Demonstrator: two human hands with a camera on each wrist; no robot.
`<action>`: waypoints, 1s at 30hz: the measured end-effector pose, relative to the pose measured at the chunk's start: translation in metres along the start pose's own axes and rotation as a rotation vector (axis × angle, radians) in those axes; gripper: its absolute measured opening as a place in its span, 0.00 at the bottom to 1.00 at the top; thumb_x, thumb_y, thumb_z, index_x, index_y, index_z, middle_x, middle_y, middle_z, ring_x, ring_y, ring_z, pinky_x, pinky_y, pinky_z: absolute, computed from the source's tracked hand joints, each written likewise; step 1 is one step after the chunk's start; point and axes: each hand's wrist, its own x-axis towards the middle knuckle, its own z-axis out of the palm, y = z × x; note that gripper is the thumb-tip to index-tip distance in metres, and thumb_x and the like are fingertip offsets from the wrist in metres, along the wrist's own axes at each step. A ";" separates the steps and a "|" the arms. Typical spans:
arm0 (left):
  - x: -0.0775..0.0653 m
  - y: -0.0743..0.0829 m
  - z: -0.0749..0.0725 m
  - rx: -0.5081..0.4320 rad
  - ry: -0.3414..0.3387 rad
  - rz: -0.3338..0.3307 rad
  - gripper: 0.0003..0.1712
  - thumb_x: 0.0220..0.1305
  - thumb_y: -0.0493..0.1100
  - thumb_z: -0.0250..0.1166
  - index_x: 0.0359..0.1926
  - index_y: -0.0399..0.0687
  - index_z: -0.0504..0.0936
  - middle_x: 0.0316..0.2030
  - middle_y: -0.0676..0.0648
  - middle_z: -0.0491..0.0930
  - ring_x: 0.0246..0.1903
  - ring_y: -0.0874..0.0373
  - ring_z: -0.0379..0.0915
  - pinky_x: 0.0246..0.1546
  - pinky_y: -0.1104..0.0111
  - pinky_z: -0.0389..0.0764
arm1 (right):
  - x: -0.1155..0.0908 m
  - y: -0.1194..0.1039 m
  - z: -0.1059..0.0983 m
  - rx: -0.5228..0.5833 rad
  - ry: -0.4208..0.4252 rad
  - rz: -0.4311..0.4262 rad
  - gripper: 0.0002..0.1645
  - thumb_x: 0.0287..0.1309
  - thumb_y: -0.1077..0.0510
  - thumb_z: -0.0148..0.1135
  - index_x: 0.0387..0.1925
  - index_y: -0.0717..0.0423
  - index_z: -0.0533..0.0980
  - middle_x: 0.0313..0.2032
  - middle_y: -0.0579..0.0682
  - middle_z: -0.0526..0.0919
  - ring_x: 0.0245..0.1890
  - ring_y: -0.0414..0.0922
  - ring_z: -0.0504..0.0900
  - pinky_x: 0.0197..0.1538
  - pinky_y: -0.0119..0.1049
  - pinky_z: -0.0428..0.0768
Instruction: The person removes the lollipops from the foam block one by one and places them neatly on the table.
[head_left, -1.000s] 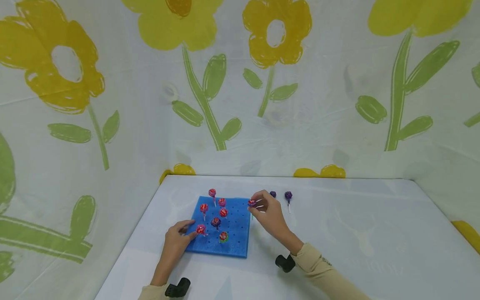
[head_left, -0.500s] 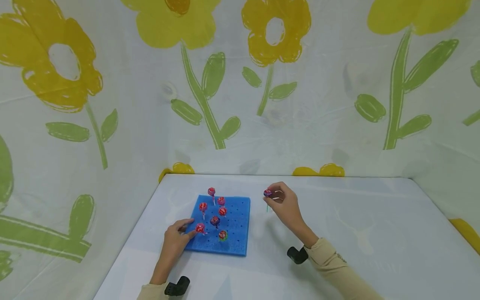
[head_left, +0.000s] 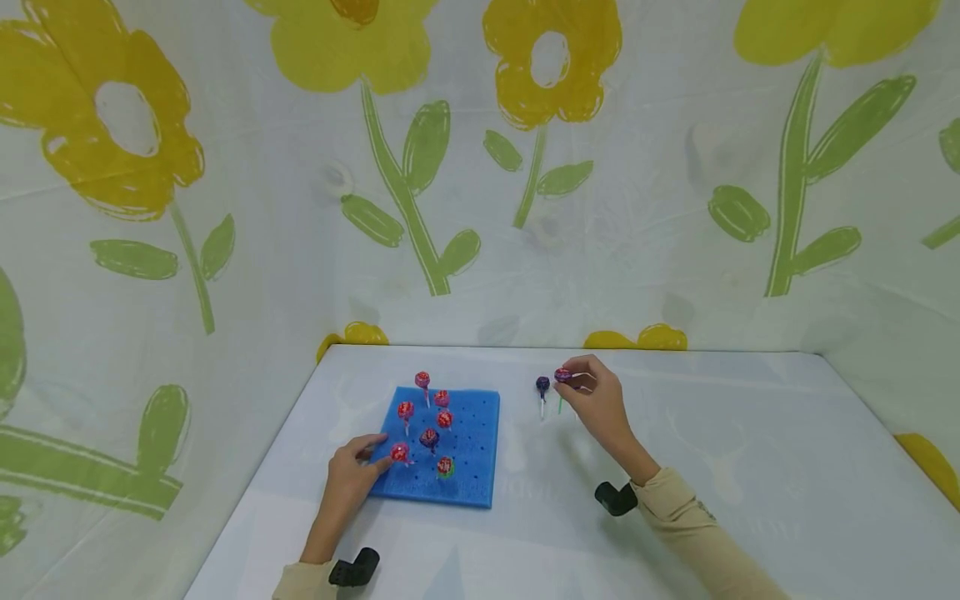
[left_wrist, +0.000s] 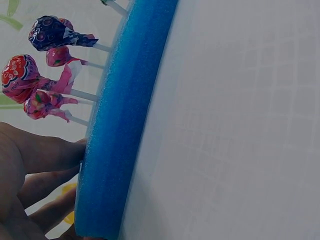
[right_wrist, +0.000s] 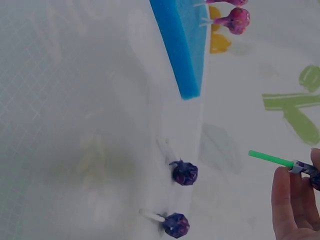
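A blue foam block (head_left: 472,450) with rows of small holes lies on the white table, and several wrapped lollipops (head_left: 406,409) stand in its left part. My left hand (head_left: 350,477) rests at the block's left edge, its thumb and fingertips touching the foam, as the left wrist view (left_wrist: 45,150) also shows. Between thumb and fingers, my right hand (head_left: 600,404) pinches a purple-wrapped lollipop (head_left: 562,375) by its head. That lollipop's green stick (right_wrist: 270,158) points down, off to the right of the block.
Two dark purple lollipops with white sticks lie on the table beyond the block: one (right_wrist: 185,173) nearer it, the other (right_wrist: 175,225) mostly hidden behind my right hand in the head view. A flower-printed curtain (head_left: 645,275) rises behind the table's back edge.
My right hand has carried the lollipop from the block's back right corner to the right, past the nearer loose lollipop, which now shows fully. The left hand stays at the block.
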 end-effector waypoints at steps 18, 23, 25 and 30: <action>-0.002 0.000 0.001 -0.012 0.000 -0.012 0.23 0.56 0.35 0.67 0.54 0.36 0.78 0.51 0.31 0.75 0.50 0.39 0.70 0.49 0.46 0.74 | 0.007 0.014 -0.033 -0.011 -0.006 0.118 0.16 0.55 0.66 0.65 0.44 0.64 0.72 0.42 0.59 0.78 0.39 0.50 0.81 0.38 0.26 0.81; -0.003 0.001 0.001 -0.014 0.000 -0.016 0.22 0.56 0.35 0.67 0.54 0.37 0.78 0.51 0.32 0.75 0.50 0.39 0.69 0.49 0.46 0.75 | 0.009 0.020 -0.040 0.032 -0.028 0.149 0.16 0.56 0.66 0.64 0.45 0.65 0.71 0.42 0.62 0.78 0.35 0.45 0.82 0.36 0.30 0.83; -0.003 0.001 0.001 -0.012 0.002 -0.016 0.22 0.56 0.35 0.67 0.54 0.37 0.79 0.50 0.32 0.75 0.50 0.39 0.70 0.49 0.46 0.75 | 0.011 0.022 -0.043 0.039 -0.030 0.151 0.16 0.56 0.66 0.64 0.45 0.65 0.71 0.42 0.62 0.78 0.35 0.45 0.82 0.35 0.32 0.83; -0.002 0.000 0.001 -0.004 0.004 -0.010 0.22 0.56 0.35 0.66 0.54 0.37 0.79 0.50 0.31 0.75 0.50 0.39 0.70 0.48 0.46 0.75 | 0.014 0.027 -0.048 0.039 -0.036 0.171 0.16 0.56 0.67 0.64 0.46 0.66 0.71 0.42 0.63 0.78 0.35 0.46 0.83 0.36 0.35 0.84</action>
